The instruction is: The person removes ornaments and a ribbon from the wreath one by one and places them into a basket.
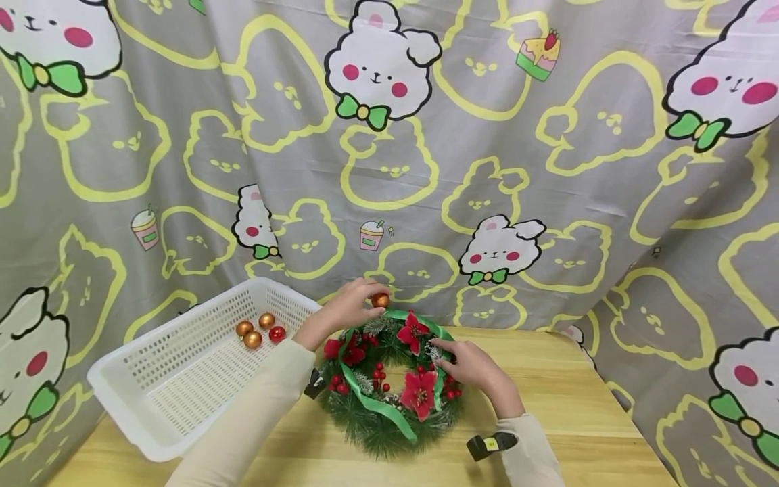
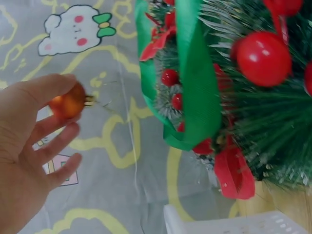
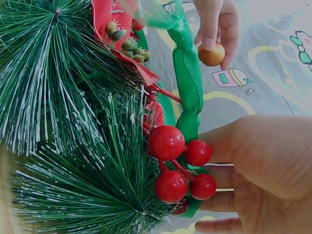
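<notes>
My left hand (image 1: 355, 302) pinches a shiny copper-coloured bauble (image 1: 381, 300) between thumb and fingers, above the wreath's back edge. In the left wrist view a gold cap and thin loop show on that bauble (image 2: 69, 101). The green wreath (image 1: 389, 433) lies on the table, dressed with red poinsettias (image 1: 418, 394), red berries and a green ribbon (image 1: 389, 410). At its right side, my right hand (image 1: 477, 370) touches the wreath with fairly straight fingers. In the right wrist view, ribbon and berries (image 3: 167, 142) hide its fingertips.
A white perforated basket (image 1: 130, 433) stands left of the wreath. Inside it lie several copper baubles (image 1: 252, 339) and a red one (image 1: 276, 333). The wooden table (image 1: 548, 406) meets a patterned grey curtain (image 1: 402, 169) at its back edge.
</notes>
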`<state>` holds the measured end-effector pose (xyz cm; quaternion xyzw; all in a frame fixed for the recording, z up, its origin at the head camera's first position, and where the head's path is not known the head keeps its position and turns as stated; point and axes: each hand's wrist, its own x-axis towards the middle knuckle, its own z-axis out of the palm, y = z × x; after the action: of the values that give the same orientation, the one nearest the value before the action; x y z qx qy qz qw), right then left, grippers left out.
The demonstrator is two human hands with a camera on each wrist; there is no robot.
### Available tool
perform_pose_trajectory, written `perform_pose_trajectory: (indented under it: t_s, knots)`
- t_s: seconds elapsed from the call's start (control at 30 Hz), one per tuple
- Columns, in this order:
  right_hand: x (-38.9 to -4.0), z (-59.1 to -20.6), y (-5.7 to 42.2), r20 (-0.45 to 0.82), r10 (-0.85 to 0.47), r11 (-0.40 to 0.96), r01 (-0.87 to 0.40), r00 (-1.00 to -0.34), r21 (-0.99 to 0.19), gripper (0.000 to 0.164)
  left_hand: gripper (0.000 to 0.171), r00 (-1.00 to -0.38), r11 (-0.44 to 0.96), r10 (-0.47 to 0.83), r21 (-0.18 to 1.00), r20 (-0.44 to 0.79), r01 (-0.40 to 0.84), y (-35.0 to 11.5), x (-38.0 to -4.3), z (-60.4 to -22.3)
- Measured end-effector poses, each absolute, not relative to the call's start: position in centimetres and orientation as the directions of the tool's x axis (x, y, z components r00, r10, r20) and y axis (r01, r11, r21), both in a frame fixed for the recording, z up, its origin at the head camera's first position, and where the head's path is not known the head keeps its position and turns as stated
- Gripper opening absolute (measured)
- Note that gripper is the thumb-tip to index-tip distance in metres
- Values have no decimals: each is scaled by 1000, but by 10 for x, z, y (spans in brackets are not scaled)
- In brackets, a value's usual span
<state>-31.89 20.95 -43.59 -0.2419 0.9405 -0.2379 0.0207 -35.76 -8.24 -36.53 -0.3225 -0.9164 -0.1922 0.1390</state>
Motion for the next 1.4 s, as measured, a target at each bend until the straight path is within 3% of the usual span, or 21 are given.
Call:
perform_pose_trajectory:
  t_s: [0.33,0.67,0.97,1.23,1.4]
  knots:
    - [-323,-433,208,90,-483,760,-469,-871,-451,47,36,-664,804,443,61,603,591,-98,-365,-365]
    - [-319,-434,208,82,-485,754,-463,-871,-466,48,39,-665,861,365,35,652,507,-152,-362,-355]
    - [-316,-438,207,83,-479,754,-458,-874,-472,48,38,-737,904,251,120,628,410,-217,-359,-356]
    - [-319,-437,208,83,-477,766,-461,-875,-448,47,37,-824,940,250,78,509,333,-258,-351,-367]
    - [-318,-435,207,80,-479,772,-463,-874,-435,47,35,-846,948,250,61,471,314,-275,-348,-377]
